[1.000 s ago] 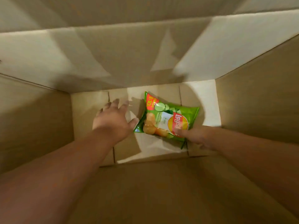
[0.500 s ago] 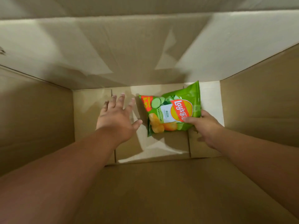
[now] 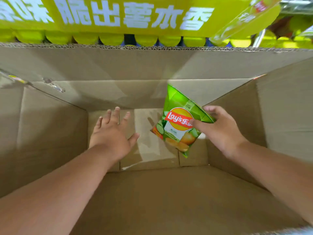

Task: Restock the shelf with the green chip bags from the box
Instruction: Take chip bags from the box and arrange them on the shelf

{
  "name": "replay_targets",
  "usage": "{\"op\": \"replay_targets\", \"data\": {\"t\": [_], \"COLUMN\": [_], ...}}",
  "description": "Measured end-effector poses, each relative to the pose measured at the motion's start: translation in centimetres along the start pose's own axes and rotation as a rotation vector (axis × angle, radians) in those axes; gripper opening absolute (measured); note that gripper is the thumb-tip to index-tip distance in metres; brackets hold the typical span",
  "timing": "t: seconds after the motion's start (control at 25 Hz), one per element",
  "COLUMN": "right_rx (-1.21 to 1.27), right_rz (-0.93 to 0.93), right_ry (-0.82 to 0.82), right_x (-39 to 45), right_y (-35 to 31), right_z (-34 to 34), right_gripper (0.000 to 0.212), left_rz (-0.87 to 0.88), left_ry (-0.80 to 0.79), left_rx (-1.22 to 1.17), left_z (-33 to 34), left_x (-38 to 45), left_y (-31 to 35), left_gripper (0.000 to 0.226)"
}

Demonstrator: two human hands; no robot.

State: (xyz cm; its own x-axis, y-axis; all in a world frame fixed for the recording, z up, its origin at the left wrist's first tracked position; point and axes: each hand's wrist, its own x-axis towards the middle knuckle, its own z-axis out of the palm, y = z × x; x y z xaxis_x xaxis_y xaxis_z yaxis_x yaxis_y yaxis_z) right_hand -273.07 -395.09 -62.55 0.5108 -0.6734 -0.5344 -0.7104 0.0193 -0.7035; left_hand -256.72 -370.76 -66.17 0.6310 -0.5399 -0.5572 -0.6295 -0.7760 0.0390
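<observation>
Between right-hand fingers [image 3: 209, 109], chip bag [image 3: 179, 122]

**One green bag held inside the box**

The right hand [image 3: 220, 131] pinches a green chip bag [image 3: 179, 122] by its edge, tilted, inside the cardboard box [image 3: 50, 133]. The left hand [image 3: 111, 134] is spread, empty. A yellow shelf banner [image 3: 118, 16] runs beyond the box.

Inside the cardboard box [image 3: 50, 133], the floor lies bare apart from the green Lay's chip bag [image 3: 179, 122] raised at the box's right side in the right hand [image 3: 218, 131]. The left hand [image 3: 111, 133], spread flat, fills the box's left middle. Four tall walls hem both arms (top open). Beyond the box's far flap stands a yellow shelf banner [image 3: 118, 16].
</observation>
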Motion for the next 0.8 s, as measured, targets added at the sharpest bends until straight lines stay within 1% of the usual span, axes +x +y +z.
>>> {"op": "replay_targets", "data": {"t": [0.08,0.16,0.24,0.32,0.36,0.44,0.48,0.52,0.56,0.6,0.68,0.8], "right_rx": [0.113,0.247,0.335,0.388,0.398,0.384,0.390,0.408,0.438,0.457,0.431,0.357], "right_rz": [-0.046,-0.086,-0.164,-0.224,-0.235,-0.278,-0.306,-0.327,-0.336,-0.348,-0.401,-0.498], "right_ry": [-0.004,-0.023,-0.041,-0.033,-0.028,-0.011,-0.024,-0.036,-0.027,0.003,0.062,0.113], "right_x": [-2.8,-5.8,-8.7,-12.0,-13.8,-17.2,-18.9,-20.8,-22.5,-23.9,-26.6,-30.6], "right_y": [-3.7,-7.7,-12.1,-16.5,-19.1,-24.1,-26.5,-28.9,-31.0,-32.9,-36.8,-42.7], "right_z": [-1.9,-4.0,-6.1,-8.8,-10.0,-12.7,-14.2,-15.7,-17.2,-18.7,-21.5,-25.2], "right_gripper": [0.046,0.049,0.051,0.038,0.036,0.046,0.047,0.045,0.037,0.041,0.067,0.090], "left_rz": [-0.002,0.011,0.009,0.004,0.005,0.012,0.018,0.013,0.005,-0.002,0.012,0.031], "left_ry": [0.072,0.130,0.185,0.255,0.301,0.401,0.449,0.492,0.528,0.566,0.665,0.803], "left_rx": [-0.041,-0.046,-0.027,-0.042,-0.055,-0.067,-0.065,-0.052,-0.038,-0.029,-0.047,-0.070], "left_z": [-3.7,-8.3,-13.0,-17.8,-20.2,-24.8,-26.9,-29.3,-31.4,-33.3,-37.1,-43.7], "left_x": [-3.0,-6.2,-9.1,-12.2,-13.9,-17.5,-19.3,-21.3,-23.3,-25.0,-28.4,-33.1], "left_y": [0.0,0.0,-0.5,-1.1,-1.4,-1.7,-1.7,-1.6,-1.4,-1.1,-0.7,-0.3], "left_gripper": [0.081,0.081,0.081,0.081,0.082,0.082,0.082,0.082,0.082,0.082,0.082,0.080]}}
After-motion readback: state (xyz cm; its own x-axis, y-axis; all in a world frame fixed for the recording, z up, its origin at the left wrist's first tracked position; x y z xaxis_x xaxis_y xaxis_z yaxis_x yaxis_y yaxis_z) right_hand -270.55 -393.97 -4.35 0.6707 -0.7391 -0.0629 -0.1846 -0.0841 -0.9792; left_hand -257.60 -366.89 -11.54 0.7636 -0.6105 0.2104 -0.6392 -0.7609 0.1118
